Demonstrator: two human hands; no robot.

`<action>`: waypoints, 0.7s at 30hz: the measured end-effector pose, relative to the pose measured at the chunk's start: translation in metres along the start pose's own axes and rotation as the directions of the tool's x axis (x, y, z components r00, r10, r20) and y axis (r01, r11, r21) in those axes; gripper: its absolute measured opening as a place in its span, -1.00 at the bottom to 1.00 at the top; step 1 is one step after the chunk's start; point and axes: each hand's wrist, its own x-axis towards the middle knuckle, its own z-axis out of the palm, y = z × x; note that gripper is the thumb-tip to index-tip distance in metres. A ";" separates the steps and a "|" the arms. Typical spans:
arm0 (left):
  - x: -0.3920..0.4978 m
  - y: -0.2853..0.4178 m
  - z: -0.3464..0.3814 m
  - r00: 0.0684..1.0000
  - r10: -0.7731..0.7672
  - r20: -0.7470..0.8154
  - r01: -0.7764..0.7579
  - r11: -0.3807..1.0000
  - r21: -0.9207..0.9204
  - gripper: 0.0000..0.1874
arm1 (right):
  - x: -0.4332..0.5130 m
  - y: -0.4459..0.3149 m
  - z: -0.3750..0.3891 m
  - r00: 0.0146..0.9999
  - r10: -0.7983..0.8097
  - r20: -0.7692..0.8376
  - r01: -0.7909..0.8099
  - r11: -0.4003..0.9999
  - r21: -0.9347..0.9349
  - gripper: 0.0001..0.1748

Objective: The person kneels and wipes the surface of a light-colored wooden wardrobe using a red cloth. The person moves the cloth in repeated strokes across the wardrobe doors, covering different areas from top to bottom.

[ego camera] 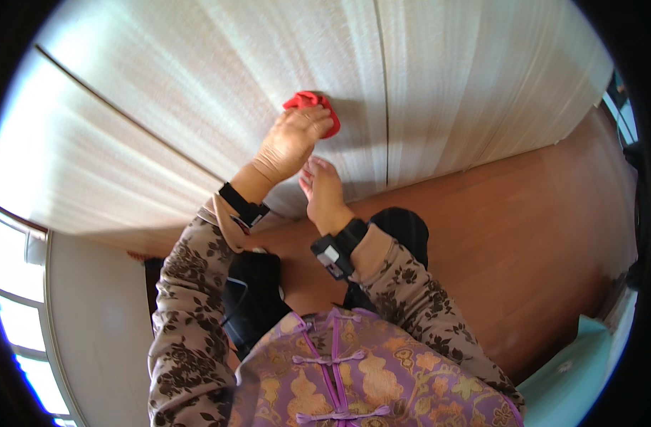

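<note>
A red cloth lies bunched against the pale wood-grain cabinet door. My left hand presses on it, its fingers over the cloth's lower part. Below and slightly right of it is my right hand, close to the door's lower part, with its fingers loosely bent and no object seen in them. Whether the right fingertips touch the door cannot be told. A black strap with a small device sits on each wrist.
Dark vertical seams divide the cabinet front. Brown wood flooring runs along its base. My knees are bent below my hands. Light blue fabric is at the lower right, a window at the left.
</note>
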 end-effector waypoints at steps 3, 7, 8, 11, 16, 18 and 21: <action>0.028 -0.033 0.002 0.930 -0.349 -0.115 0.252 0.835 -0.490 -0.54 | 0.054 -0.042 0.010 0.998 -0.061 0.003 0.061 0.993 -0.101 -0.60; 0.038 -0.040 -0.004 0.644 -0.707 0.292 0.448 0.039 -0.893 -0.62 | 0.073 -0.084 0.013 0.935 -0.352 0.045 0.346 0.877 -0.332 -0.62; 0.036 -0.039 -0.006 0.603 -0.714 0.355 0.405 -0.110 -0.908 -0.65 | 0.074 -0.093 0.013 0.870 -0.466 0.161 0.481 0.728 -0.489 -0.65; 0.025 -0.034 -0.004 0.506 -0.710 0.490 0.252 -0.422 -0.871 -0.66 | 0.067 -0.110 0.015 0.555 -0.622 0.552 0.831 0.382 -0.405 -0.63; 0.017 -0.019 0.008 0.400 -0.719 0.569 0.133 -0.568 -0.812 -0.77 | 0.061 -0.115 0.015 0.346 -0.408 0.845 0.936 0.091 -0.339 -0.48; 0.016 -0.013 0.011 0.357 -0.749 0.559 0.142 -0.547 -0.825 -0.75 | 0.062 -0.110 0.010 0.407 -0.350 0.844 0.914 0.156 -0.375 -0.38; 0.012 -0.004 0.010 0.323 -0.748 0.580 0.150 -0.564 -0.812 -0.68 | 0.065 -0.097 0.004 0.521 -0.296 0.801 0.848 0.287 -0.445 -0.30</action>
